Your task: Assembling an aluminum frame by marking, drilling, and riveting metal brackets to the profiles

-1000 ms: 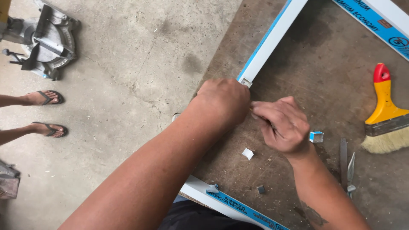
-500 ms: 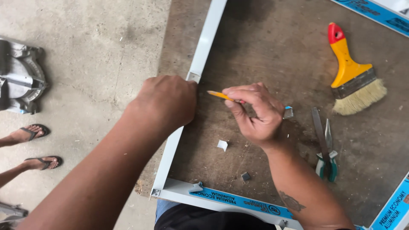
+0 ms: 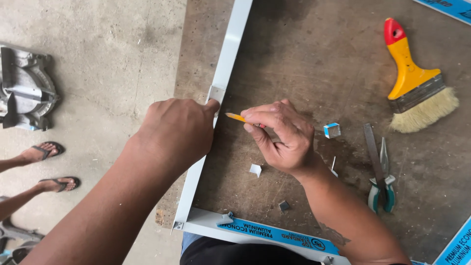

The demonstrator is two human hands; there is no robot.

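Note:
My left hand (image 3: 177, 132) presses down on a white aluminium frame bar (image 3: 230, 54) that runs along the left edge of a brown worktable (image 3: 314, 64); its thumb rests by a small metal clip (image 3: 216, 93) on the bar. My right hand (image 3: 283, 137) holds a yellow pencil (image 3: 235, 118), whose tip points at the bar just beside my left thumb. A second white bar with a blue label (image 3: 265, 233) meets the first at the near corner.
Small cut metal pieces (image 3: 332, 130) lie on the table by my right hand. A yellow-handled brush with a red tip (image 3: 412, 83), a file and green-handled pliers (image 3: 382, 189) lie to the right. On the concrete floor, a grey mitre saw (image 3: 24, 91) and another person's sandalled feet (image 3: 49, 167).
The view has shifted, so the frame and hands sit lower and more central. My right hand has brought the pencil tip leftward, close to the bar by my left thumb.

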